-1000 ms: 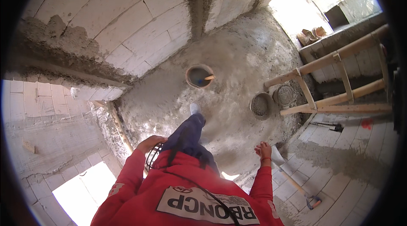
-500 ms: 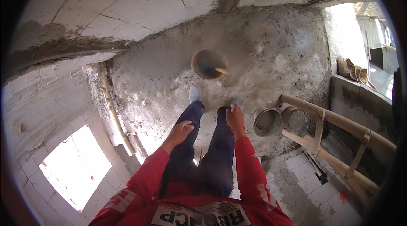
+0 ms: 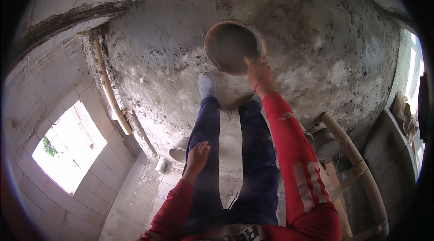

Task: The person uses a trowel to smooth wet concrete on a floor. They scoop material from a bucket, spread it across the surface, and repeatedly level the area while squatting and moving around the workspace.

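Observation:
A round basin [image 3: 209, 44] with a brownish rim stands on the rough grey floor, with grey material inside. At its lower right rim is my right hand [image 3: 259, 72], fingers closed on the short wooden handle [image 3: 247, 60] of a tool. The tool's other end cannot be made out in the basin. My left hand [image 3: 198, 156] hangs over my left thigh, its fingers curled in, with nothing visible in them. Both my forearms are in red sleeves.
A wooden ladder [image 3: 350, 148] lies at the lower right beside a bucket [image 3: 326, 144]. Another bucket [image 3: 179, 149] stands left of my legs. Along the left wall runs a pole [image 3: 105, 80], near a bright window opening [image 3: 68, 146]. A crumpled brown sack [image 3: 403, 111] rests on the right ledge.
My right hand has reached forward from near my knee to the basin and taken hold of the wooden handle. The view has shifted, so the basin appears larger; my left hand appears lower.

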Tool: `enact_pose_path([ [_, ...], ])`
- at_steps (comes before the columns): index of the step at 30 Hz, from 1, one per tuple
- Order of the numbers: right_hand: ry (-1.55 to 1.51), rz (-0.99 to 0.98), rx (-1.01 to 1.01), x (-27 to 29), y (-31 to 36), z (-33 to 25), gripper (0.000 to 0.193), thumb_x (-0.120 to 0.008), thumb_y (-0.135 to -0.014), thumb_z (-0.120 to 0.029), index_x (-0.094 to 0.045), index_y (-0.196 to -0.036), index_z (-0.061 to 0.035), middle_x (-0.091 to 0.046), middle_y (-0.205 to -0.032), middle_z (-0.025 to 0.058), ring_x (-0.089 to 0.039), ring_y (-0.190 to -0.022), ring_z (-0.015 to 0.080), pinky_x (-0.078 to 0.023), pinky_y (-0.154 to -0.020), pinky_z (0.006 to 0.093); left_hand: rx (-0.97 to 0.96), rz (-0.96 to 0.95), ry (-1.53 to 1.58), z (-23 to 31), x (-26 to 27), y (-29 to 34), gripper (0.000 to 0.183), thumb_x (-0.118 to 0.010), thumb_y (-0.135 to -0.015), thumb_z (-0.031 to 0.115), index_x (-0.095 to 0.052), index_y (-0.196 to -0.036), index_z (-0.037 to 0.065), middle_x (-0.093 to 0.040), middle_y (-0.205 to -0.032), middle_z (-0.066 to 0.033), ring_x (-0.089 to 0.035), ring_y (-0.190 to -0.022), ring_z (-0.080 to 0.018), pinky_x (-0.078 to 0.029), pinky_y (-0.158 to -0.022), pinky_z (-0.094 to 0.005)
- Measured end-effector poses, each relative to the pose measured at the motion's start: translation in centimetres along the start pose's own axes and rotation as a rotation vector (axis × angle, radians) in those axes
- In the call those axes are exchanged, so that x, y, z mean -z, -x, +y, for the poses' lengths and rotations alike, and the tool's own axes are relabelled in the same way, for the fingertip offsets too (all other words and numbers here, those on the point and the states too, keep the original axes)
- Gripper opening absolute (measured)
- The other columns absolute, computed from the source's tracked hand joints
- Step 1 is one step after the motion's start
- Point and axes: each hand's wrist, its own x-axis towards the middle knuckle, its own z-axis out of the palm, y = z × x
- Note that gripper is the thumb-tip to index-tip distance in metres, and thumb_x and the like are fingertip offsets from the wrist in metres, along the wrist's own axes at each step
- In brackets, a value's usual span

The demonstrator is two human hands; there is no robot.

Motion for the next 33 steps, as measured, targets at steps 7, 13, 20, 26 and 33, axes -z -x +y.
enact_pose_path([
  [7, -0.642, -0.094, -0.095, 0.4, 8.2, 3.4, 0.037, -0.054, -0.099, -0.031, -0.064, -0.114, 0.0013, -0.069, -0.084, 0.0202, -0.072, -0.082, 0.0313, -0.057, -0.07, 0.0425, -0.03, -0.11, 0.171, 3.7, -3.2, 1.7, 0.038, -0.062, -0.097, 0.031, -0.066, -0.126, 0.006, -0.072, -0.118, -0.0181, -0.069, -0.113, -0.03, -0.053, -0.096, -0.0374],
  [13, -1.664, -0.459, -0.638, 5.0, 11.0, 4.6, 0.039, -0.053, -0.101, -0.036, -0.065, -0.116, -0.0017, -0.054, -0.069, 0.0037, -0.041, -0.042, 0.0111, -0.033, -0.04, 0.0276, -0.306, -0.04, 0.069, 3.3, -2.8, 0.8, 0.037, -0.062, -0.097, 0.031, -0.066, -0.124, 0.006, -0.071, -0.119, -0.0191, -0.067, -0.114, -0.0356, -0.052, -0.096, -0.0401],
  [20, -1.737, -0.36, -0.66, 4.3, 11.0, 4.4, 0.04, -0.054, -0.1, -0.036, -0.064, -0.116, -0.0004, -0.052, -0.067, 0.0023, -0.037, -0.038, 0.0083, -0.029, -0.036, 0.0251, -0.018, 0.136, 0.084, 2.1, 1.8, 4.4, 0.042, -0.064, -0.095, 0.031, -0.066, -0.124, 0.001, -0.07, -0.119, -0.0213, -0.065, -0.115, -0.0388, -0.051, -0.099, -0.0444],
  [26, -1.541, -0.364, -0.587, 4.9, 10.9, 3.7, 0.046, -0.057, -0.099, -0.042, -0.063, -0.116, 0.0012, -0.051, -0.067, 0.0012, -0.037, -0.039, 0.0072, -0.028, -0.036, 0.025, 0.086, 0.158, -0.056, -5.6, -1.3, 9.3, 0.064, -0.069, -0.092, 0.036, -0.051, -0.142, -0.001, -0.05, -0.146, -0.0275, -0.05, -0.134, -0.0424, -0.042, -0.112, -0.0456],
  [33, -1.426, -0.322, -0.523, 6.7, 9.9, 4.3, 0.048, -0.06, -0.099, -0.046, -0.066, -0.111, -0.0006, -0.052, -0.064, 0.0012, -0.038, -0.039, 0.0069, -0.029, -0.036, 0.025, 0.133, 0.173, 0.057, -5.6, -6.4, 10.7, 0.085, -0.07, -0.091, 0.04, -0.032, -0.156, 0.0, -0.033, -0.158, -0.0311, -0.035, -0.145, -0.047, -0.032, -0.119, -0.0483],
])
